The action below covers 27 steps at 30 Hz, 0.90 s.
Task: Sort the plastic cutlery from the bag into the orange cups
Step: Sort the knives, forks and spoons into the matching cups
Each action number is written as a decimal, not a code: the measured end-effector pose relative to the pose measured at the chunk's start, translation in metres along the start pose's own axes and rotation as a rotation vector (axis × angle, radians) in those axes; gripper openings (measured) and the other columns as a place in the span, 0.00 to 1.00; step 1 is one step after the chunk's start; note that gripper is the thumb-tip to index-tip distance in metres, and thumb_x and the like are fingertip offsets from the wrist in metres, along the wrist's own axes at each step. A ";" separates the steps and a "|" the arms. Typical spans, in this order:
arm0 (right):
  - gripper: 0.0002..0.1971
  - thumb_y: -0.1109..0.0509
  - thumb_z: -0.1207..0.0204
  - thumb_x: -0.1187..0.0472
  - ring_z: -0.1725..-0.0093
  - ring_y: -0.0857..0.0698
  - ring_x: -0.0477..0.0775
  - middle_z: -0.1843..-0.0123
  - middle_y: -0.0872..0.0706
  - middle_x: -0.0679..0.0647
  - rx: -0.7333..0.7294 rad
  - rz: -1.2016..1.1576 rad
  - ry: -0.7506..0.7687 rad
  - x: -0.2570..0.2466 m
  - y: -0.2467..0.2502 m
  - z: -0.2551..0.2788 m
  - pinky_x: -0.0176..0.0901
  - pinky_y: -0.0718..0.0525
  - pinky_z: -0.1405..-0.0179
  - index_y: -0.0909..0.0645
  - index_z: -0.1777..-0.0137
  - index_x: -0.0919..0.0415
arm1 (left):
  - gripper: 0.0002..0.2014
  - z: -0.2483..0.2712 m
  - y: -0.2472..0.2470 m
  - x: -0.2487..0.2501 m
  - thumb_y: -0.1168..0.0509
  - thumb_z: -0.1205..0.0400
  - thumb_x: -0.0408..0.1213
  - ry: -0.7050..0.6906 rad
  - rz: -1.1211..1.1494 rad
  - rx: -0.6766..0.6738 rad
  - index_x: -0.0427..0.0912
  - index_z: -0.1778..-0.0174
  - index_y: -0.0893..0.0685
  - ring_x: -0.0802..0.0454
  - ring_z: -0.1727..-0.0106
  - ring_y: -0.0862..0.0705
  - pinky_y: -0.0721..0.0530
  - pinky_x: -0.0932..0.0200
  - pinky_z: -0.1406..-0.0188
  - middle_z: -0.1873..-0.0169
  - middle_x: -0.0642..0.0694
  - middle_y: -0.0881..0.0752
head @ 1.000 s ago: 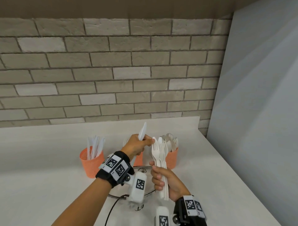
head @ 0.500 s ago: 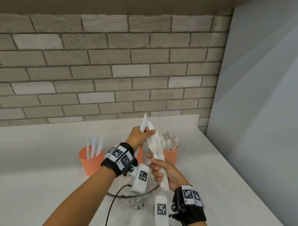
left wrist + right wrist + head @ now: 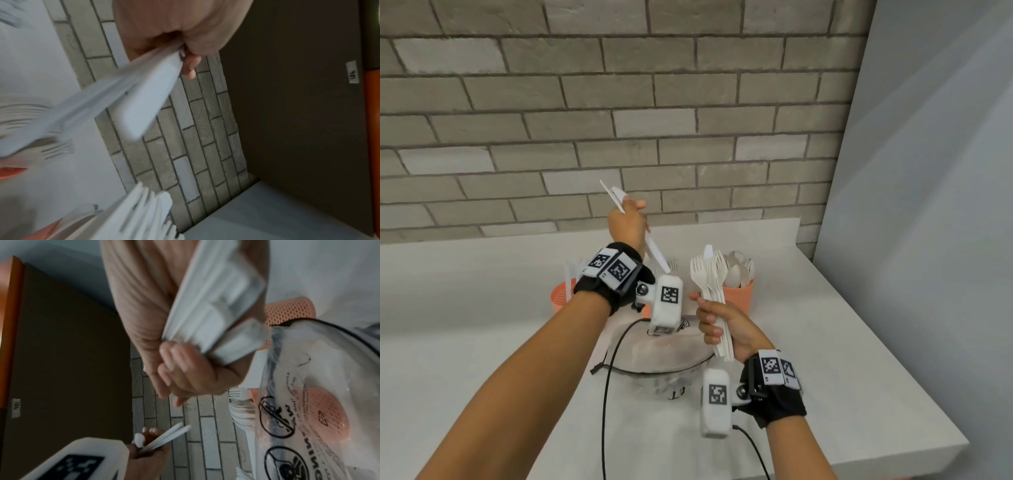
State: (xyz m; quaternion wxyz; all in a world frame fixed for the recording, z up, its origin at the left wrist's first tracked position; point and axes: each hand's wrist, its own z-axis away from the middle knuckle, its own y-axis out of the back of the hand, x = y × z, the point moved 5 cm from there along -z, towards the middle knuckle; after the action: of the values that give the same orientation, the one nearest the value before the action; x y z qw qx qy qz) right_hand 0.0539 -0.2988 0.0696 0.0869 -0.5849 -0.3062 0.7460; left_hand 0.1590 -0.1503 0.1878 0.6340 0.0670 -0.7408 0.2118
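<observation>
My left hand [image 3: 631, 210] is raised above the cups and grips two white plastic knives [image 3: 654, 251], tilted with their lower ends toward the left wrist camera. My right hand [image 3: 709, 318] grips a bundle of white forks [image 3: 707, 274] upright by the handles, just in front of the right orange cup [image 3: 739, 296], which holds spoons. The left orange cup [image 3: 561, 295] holds knives. The middle cup is mostly hidden behind my left wrist; only its fork tines [image 3: 674, 265] show. The clear bag [image 3: 661, 353] lies on the counter below both hands.
A brick wall [image 3: 619, 120] runs behind the white counter [image 3: 842, 359], and a grey panel [image 3: 928, 205] closes the right side. The counter's edge drops off at the right front. Black cables [image 3: 604, 394] hang from the wrist cameras.
My left hand drew a second knife out of the bundle, then rose up and to the left, tipping both knives over. The right hand kept hold of the forks.
</observation>
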 end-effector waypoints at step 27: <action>0.13 0.45 0.16 0.54 0.86 0.33 0.39 0.80 0.29 0.44 -0.029 0.039 -0.023 0.018 -0.001 0.015 0.28 0.34 0.89 0.24 0.39 0.56 | 0.13 0.064 -0.021 -0.052 0.28 0.25 0.39 0.203 -0.472 -0.548 0.42 0.68 0.25 0.55 0.78 0.33 0.34 0.68 0.85 0.74 0.47 0.27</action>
State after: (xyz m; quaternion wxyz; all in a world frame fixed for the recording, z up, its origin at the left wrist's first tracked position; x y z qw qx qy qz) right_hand 0.0346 -0.2945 0.0567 0.0605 -0.5834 -0.3065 0.7497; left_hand 0.1176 -0.2035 0.1356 0.7298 0.0424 -0.6677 -0.1404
